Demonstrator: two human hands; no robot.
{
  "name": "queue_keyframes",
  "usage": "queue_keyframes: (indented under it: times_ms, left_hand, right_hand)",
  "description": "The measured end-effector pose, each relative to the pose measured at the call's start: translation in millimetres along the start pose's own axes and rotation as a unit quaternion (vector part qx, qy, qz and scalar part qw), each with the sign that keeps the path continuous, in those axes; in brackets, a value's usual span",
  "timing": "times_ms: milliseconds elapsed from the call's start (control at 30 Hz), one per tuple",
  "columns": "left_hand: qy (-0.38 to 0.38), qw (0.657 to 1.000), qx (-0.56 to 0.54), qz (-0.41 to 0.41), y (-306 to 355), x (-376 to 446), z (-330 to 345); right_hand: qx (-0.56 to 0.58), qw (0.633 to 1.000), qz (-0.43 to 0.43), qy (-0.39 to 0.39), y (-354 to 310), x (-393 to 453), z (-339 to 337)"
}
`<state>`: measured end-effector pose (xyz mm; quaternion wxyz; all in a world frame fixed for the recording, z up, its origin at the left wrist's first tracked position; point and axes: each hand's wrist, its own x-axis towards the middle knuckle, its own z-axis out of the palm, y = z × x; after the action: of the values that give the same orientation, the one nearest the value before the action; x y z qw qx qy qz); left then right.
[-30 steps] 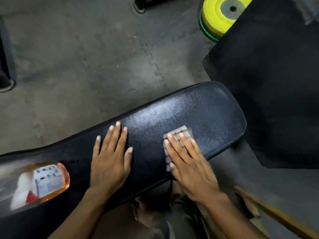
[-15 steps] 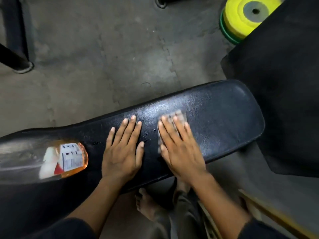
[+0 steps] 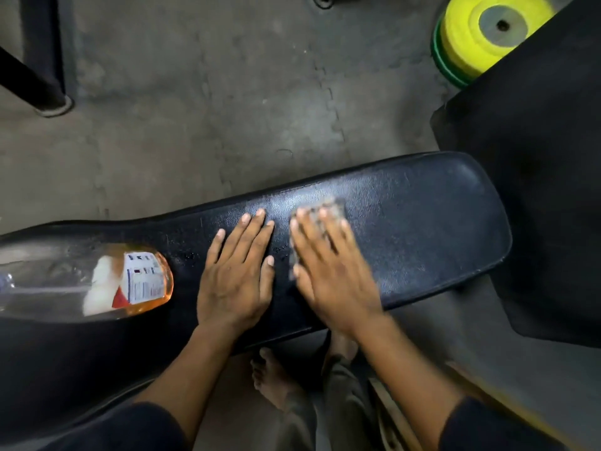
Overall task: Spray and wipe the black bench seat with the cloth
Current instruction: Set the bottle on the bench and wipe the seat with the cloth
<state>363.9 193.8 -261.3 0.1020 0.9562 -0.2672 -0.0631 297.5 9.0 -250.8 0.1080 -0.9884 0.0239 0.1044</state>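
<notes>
- Our right hand [image 3: 335,271] presses the small grey checked cloth [image 3: 320,219] flat on the black padded vinyl bench seat [image 3: 422,229], palm down for wiping pressure; grip flat, not closed.
- Our left hand [image 3: 237,275], empty and spread, braces us.
- The clear plastic spray bottle of orange liquid [image 3: 97,281] lies parked left.

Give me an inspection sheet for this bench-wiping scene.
Surface: black bench seat, textured, some wet droplets near the middle.
Job's things: cloth pressed flat on the seat; bottle of orange liquid lying on the seat's left part.
Clutter: nothing seen.
Hands: left hand flat on the seat, empty; right hand flat on the cloth, blurred.
Cables: nothing seen.
Surroundings: grey mat floor; yellow plate over a green one; black pad at right.
</notes>
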Motion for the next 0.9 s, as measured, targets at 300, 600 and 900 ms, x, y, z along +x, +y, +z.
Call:
queue_keyframes:
  times_ms: [300,600,900]
  left_hand:
    - [0.015,1.0,0.006,0.003,0,1,2]
    - [-0.001,0.999,-0.047,0.019,-10,-5,-5]
    - [0.003,1.0,0.006,0.001,-11,-25,4]
  right_hand:
    - [0.024,0.984,0.168,0.047,57,19,-14]
    - [-0.002,1.0,-0.022,0.005,-21,-24,12]
    - [0.034,0.995,0.094,0.029,-6,45,-4]
